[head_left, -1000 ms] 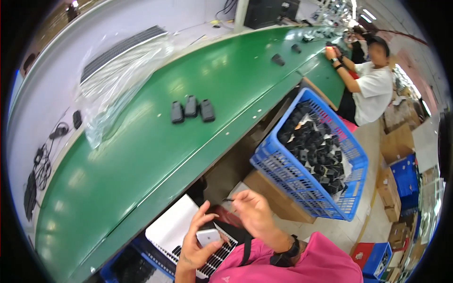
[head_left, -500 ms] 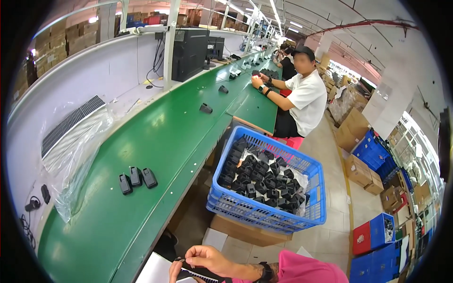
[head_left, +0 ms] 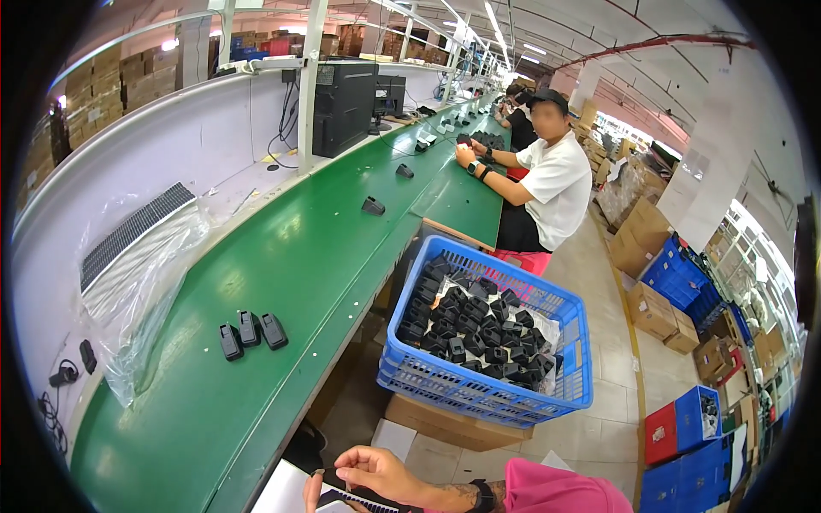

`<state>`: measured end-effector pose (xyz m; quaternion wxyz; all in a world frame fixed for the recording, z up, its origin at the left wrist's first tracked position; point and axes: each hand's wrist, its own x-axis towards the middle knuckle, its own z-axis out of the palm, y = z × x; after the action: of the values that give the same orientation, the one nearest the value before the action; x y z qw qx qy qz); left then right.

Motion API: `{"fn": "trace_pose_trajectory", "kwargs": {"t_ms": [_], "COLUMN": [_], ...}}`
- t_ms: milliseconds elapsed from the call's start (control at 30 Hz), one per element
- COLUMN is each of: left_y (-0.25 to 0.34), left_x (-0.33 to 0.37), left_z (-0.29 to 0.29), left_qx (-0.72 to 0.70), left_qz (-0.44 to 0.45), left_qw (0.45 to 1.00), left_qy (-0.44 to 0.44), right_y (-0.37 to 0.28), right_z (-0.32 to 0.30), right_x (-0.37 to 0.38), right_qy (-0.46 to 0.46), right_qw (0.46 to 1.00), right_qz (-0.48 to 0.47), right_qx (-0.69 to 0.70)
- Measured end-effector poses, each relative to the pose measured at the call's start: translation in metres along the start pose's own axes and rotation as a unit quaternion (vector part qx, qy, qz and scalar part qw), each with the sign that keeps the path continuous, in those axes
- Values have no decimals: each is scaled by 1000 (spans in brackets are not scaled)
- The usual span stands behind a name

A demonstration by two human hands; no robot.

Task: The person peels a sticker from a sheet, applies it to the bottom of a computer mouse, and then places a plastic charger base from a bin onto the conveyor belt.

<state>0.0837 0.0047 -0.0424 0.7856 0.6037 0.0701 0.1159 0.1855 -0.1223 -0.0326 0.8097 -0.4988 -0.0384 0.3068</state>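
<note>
At the lower edge, my right hand (head_left: 376, 472) is closed, thumb and fingertips pinched together; whatever they hold is too small to make out. My left hand (head_left: 313, 493) is just beside it, cut off by the picture's edge. A tiny dark bit shows at its fingertips, too small to name. Below both hands lies a white sheet or tray (head_left: 275, 489), with a dark strip of small repeated marks (head_left: 369, 504) by my right hand. Three black plastic housings (head_left: 249, 328) lie together on the green workbench (head_left: 205, 402), apart from my hands.
A blue crate (head_left: 483, 410) full of black housings stands on a cardboard box (head_left: 457, 425) beside the bench. Plastic-wrapped sheets (head_left: 141, 265) lean at the left. A co-worker in a white shirt (head_left: 556, 184) sits farther along the bench. Blue bins (head_left: 684, 487) line the right side.
My right hand's fingertips have come slightly away from my left hand's, widening the gap between them. The whole view has shifted a little; the housings and crate stay put.
</note>
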Motion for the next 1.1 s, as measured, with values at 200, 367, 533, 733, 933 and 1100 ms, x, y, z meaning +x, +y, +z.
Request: {"fn": "trace_pose_trajectory", "kwargs": {"t_ms": [200, 367, 533, 733, 933, 1100], "left_y": [2, 1, -4, 5, 38, 54], "left_x": [-1, -3, -6, -8, -14, -14], "left_z": [3, 0, -1, 3, -3, -5], "left_qx": [-9, -26, -42, -75, -51, -135], "left_qz": [-2, -23, -37, -63, -115, -167], "left_qw": [1000, 999, 998, 995, 992, 967], "left_qy": [14, -6, -9, -3, -3, 137], "right_y": [5, 0, -1, 1, -15, -21], "right_z": [-4, -2, -4, -5, -12, -7], "right_x": [0, 1, 3, 4, 6, 16], "right_qy": [-23, -10, -26, -39, 25, 4], "right_qw": [997, 994, 994, 992, 992, 996], "right_qz": [12, 15, 11, -24, -18, -60], "right_qx": [-78, -106, -101, -116, -125, -71]}}
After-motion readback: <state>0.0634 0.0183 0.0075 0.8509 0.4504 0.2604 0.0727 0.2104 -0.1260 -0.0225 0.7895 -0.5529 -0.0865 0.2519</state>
